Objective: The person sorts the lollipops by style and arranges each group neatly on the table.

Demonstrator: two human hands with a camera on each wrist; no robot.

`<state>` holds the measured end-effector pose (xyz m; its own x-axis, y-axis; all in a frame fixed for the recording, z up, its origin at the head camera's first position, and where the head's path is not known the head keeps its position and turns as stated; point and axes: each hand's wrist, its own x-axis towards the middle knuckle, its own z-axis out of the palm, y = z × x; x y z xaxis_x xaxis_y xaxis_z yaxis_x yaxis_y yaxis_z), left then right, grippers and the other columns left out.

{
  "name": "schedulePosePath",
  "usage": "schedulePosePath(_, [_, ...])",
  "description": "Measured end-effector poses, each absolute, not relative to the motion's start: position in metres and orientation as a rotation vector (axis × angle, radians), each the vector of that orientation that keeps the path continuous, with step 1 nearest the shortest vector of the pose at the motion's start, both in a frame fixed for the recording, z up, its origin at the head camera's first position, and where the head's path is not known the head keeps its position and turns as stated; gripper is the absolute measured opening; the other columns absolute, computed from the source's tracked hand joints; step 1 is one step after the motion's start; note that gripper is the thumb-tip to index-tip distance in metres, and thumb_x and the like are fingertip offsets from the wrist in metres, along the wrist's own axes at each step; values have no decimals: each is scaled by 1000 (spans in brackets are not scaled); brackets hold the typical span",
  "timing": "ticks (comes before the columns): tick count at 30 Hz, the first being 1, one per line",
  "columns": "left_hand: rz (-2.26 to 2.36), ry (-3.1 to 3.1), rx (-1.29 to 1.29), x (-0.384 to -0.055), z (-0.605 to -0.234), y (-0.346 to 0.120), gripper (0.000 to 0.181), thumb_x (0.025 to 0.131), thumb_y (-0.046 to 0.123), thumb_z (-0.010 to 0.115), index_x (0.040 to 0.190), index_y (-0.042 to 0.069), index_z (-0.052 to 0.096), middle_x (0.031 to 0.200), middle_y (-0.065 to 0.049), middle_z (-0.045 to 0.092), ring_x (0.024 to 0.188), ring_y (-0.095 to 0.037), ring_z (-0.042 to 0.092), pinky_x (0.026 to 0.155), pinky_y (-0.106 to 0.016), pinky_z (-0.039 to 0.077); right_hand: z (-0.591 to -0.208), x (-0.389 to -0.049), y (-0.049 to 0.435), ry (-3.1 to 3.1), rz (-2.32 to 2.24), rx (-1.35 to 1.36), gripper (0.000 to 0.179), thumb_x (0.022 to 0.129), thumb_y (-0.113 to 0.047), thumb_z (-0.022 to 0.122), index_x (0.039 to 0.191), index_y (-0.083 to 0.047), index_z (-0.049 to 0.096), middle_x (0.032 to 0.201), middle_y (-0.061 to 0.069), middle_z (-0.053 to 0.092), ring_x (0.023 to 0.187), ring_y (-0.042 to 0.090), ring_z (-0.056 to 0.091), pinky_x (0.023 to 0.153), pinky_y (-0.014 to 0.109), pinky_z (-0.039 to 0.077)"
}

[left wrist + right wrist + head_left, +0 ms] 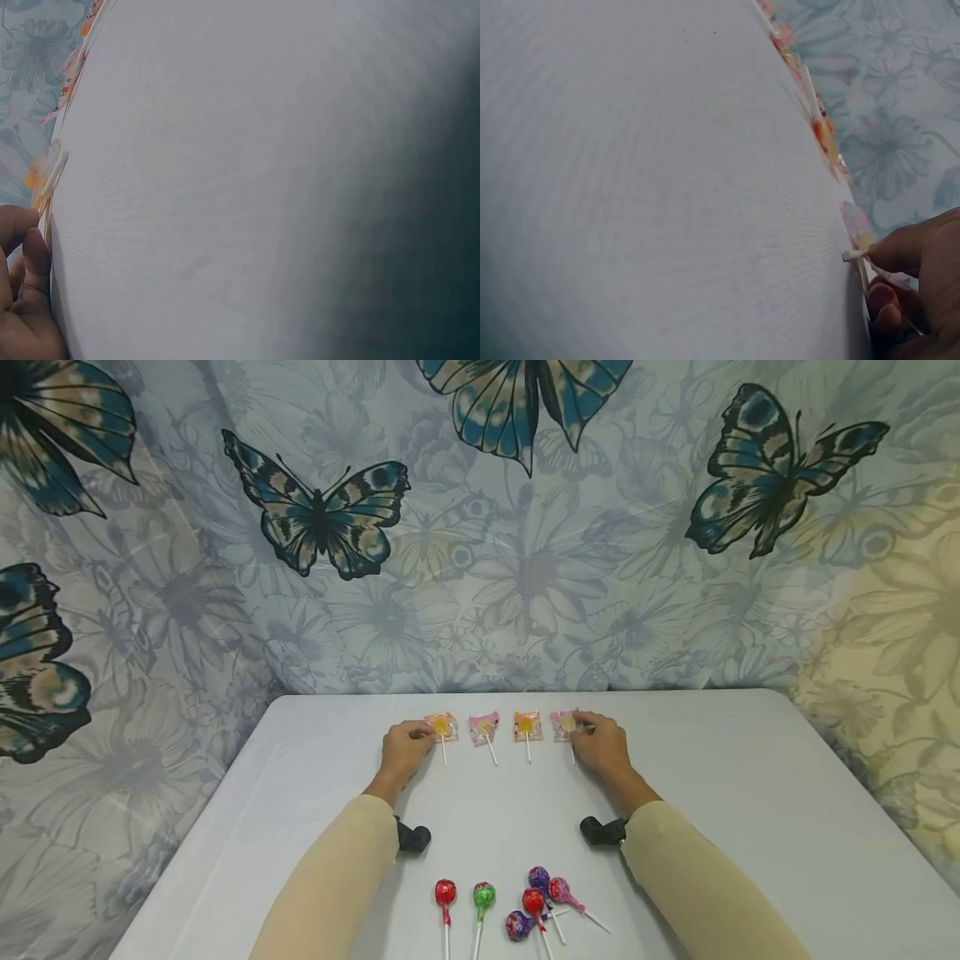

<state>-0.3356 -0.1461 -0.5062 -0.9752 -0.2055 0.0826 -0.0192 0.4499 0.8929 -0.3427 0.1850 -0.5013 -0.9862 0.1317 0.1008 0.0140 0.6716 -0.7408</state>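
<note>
Four-sided clear wrappers hold several flat lollipops in a row along the table's far side. At the row's left end, my left hand (406,748) pinches the wrapper edge of an orange-wrapped lollipop (444,727); the left wrist view shows thumb and finger meeting at that wrapper (37,180). At the right end, my right hand (602,742) pinches the side of a pink-wrapped lollipop (562,723). Its white stick (853,256) points out beside my thumb in the right wrist view. Between them lie another pink-wrapped lollipop (483,727) and another orange-wrapped one (527,725), untouched by either hand.
Near the front of the white table (300,777) lie round lollipops: a red one (446,892), a green one (483,895), and a crossed cluster with purple (517,926), red (533,900) and pink (558,888) heads. A butterfly-patterned cloth (525,610) hangs behind.
</note>
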Motion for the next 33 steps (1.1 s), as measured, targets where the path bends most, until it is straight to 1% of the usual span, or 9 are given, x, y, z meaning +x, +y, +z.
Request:
schedulePosePath(4, [-1511, -2521, 171, -336, -507, -148, 7, 82, 1, 71, 88, 4, 74, 111, -8, 66, 98, -22, 58, 82, -35, 48, -502, -343, 184, -2744, 1209, -116, 42, 86, -8, 62, 128, -4, 62, 122, 21, 59, 100, 32, 57, 83, 45, 46])
schedulePosePath(8, [-1482, -2524, 154, -336, -508, -149, 7, 82, 1, 71, 87, 4, 75, 118, -8, 65, 104, -23, 59, 86, -35, 47, -501, -342, 184, -2747, 1187, -97, 42, 86, -8, 61, 128, -3, 62, 123, 22, 58, 100, 33, 55, 84, 46, 45])
schedulePosePath(16, [-1504, -2516, 162, -337, -509, -149, 9, 82, 0, 70, 88, 4, 75, 120, -7, 64, 107, -22, 58, 86, -35, 47, -500, -340, 183, -2749, 1168, -85, 43, 85, -9, 63, 128, -2, 62, 122, 22, 57, 97, 33, 55, 82, 46, 45])
schedulePosePath(20, [-1503, -2519, 159, -338, -510, -149, 9, 83, 0, 69, 89, 4, 75, 119, -7, 65, 104, -22, 58, 83, -35, 48, -500, -340, 184, -2749, 1158, -94, 43, 85, -9, 63, 127, -3, 62, 122, 22, 58, 96, 32, 55, 81, 45, 45])
schedulePosePath(25, [-1504, -2529, 193, -338, -510, -148, 11, 84, 4, 69, 93, 7, 75, 119, -5, 65, 94, -20, 58, 74, -31, 48, -502, -341, 185, -2738, 1155, -101, 42, 84, -8, 62, 126, -2, 63, 121, 22, 58, 94, 32, 54, 81, 46, 45])
schedulePosePath(28, [-1506, -2538, 213, -338, -510, -147, 12, 85, 8, 69, 96, 8, 76, 120, -4, 64, 90, -19, 57, 69, -29, 47, -502, -342, 187, -2730, 1148, -104, 41, 84, -8, 60, 124, -2, 64, 121, 23, 57, 99, 34, 54, 86, 48, 44])
schedulePosePath(30, [-1500, -2540, 217, -338, -509, -147, 13, 86, 9, 70, 97, 8, 75, 119, -5, 65, 89, -19, 56, 69, -29, 47, -501, -341, 188, -2729, 1151, -102, 41, 84, -9, 59, 124, -2, 65, 122, 23, 57, 101, 35, 54, 89, 50, 43])
schedulePosePath(33, [-1498, -2535, 224, -337, -506, -148, 14, 86, 10, 70, 99, 8, 75, 118, -5, 65, 87, -20, 56, 68, -31, 46, -499, -340, 191, -2729, 1165, -104, 40, 86, -11, 58, 125, -5, 64, 123, 22, 57, 102, 35, 56, 89, 49, 43])
